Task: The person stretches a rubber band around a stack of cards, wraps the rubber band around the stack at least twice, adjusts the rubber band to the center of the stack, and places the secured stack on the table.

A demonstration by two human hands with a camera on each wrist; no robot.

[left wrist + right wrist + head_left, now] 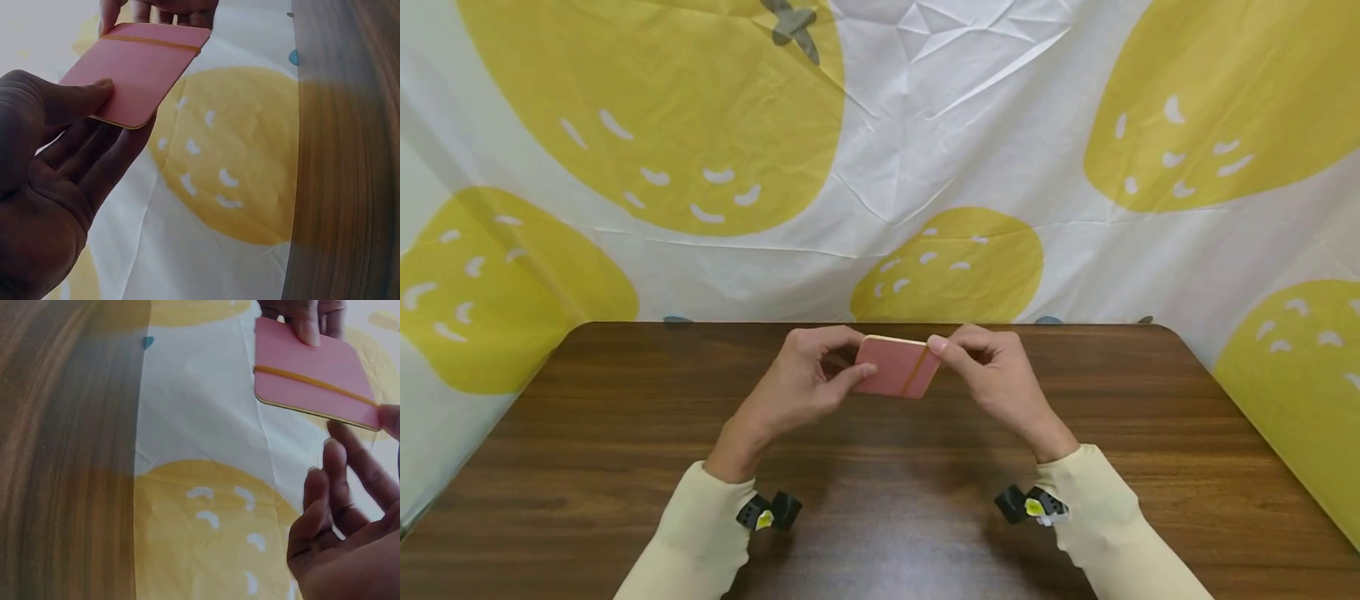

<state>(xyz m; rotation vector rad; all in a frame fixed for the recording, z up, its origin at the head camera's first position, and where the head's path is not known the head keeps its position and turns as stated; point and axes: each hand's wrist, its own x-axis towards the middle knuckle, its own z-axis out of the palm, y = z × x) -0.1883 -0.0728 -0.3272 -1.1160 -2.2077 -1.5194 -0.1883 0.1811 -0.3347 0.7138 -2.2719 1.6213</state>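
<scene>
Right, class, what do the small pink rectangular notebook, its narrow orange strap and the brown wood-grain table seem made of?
Pink notebook: perhaps card or leatherette; smooth, matte, flat and evenly coloured.
Orange strap: probably elastic, lying straight and snug.
Wood-grain table: wood or laminate; streaked, softly reflecting light.

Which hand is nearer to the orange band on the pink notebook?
Right. The right hand has its thumb at a notebook corner, beside the band; the left hand grips the opposite end, farther from it.
</scene>
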